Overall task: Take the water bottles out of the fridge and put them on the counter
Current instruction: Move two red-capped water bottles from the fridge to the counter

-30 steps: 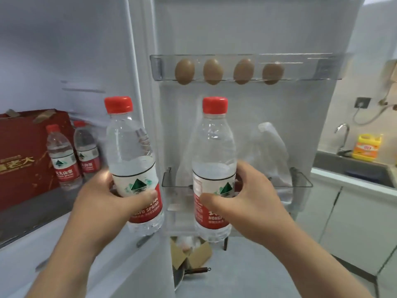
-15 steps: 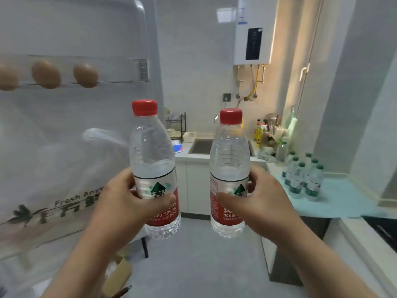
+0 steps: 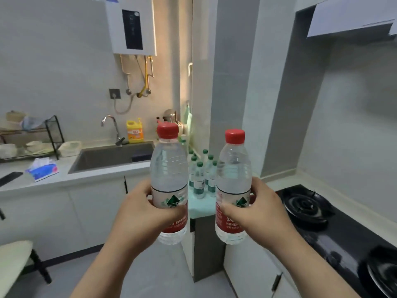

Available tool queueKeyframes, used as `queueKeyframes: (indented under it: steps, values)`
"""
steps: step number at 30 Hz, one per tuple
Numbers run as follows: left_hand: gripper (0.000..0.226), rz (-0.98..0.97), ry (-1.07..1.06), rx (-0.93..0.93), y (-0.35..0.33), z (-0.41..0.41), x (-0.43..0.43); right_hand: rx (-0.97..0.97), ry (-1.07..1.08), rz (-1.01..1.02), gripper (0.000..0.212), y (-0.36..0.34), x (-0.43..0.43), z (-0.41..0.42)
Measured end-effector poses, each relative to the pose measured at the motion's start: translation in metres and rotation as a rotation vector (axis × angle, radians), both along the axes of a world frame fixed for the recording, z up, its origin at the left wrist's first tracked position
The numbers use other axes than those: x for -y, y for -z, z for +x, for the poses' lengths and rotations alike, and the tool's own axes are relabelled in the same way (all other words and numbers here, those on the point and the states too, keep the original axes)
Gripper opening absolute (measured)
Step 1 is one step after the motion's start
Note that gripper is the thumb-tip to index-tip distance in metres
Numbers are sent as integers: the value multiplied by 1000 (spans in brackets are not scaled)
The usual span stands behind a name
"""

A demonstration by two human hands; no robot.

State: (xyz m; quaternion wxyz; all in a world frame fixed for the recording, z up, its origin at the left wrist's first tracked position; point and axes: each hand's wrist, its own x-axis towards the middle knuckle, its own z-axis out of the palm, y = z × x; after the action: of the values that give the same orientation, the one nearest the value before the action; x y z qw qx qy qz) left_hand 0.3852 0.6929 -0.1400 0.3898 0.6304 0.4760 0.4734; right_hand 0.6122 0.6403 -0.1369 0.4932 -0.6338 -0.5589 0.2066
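Observation:
My left hand [image 3: 141, 214] grips a clear water bottle [image 3: 168, 168] with a red cap and red label, held upright in front of me. My right hand [image 3: 255, 209] grips a second bottle of the same kind [image 3: 233, 173], also upright, a little to the right. Between and behind them, several green-capped water bottles [image 3: 200, 175] stand on a pale green mat [image 3: 202, 206] that covers the counter corner. The fridge is out of view.
A sink [image 3: 111, 157] with a tap and a yellow detergent jug [image 3: 134, 131] lies to the left. A dish rack [image 3: 32, 136] and a tissue pack [image 3: 41, 169] sit on the left counter. A black gas hob [image 3: 322, 216] runs along the right. A stool [image 3: 12, 261] stands low left.
The view has swung right, away from the fridge door and eggs, to the kitchen counter. Both hands still hold their bottles, now in front of the green-capped bottles.

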Motion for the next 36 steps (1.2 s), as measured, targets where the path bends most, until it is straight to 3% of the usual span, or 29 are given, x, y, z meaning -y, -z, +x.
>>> queueKeyframes:
  steps: [4, 12, 17, 28, 36]
  values:
    - [59, -44, 105, -21, 8, 46, -65, -9, 109, -9, 44, 4, -45, 41]
    - [69, -62, 118, -27, 29, 128, -158, -13, 171, -44, 50, 23, -128, 114]
    - [72, -74, 40, -11, 42, 176, -212, -9, 142, -58, 53, 40, -193, 166]
    - [56, -92, -151, 84, 53, 299, -339, 20, 16, -104, 44, 59, -353, 285]
    - [45, -127, -210, 74, 92, 381, -453, 11, 110, -139, 47, 94, -464, 331]
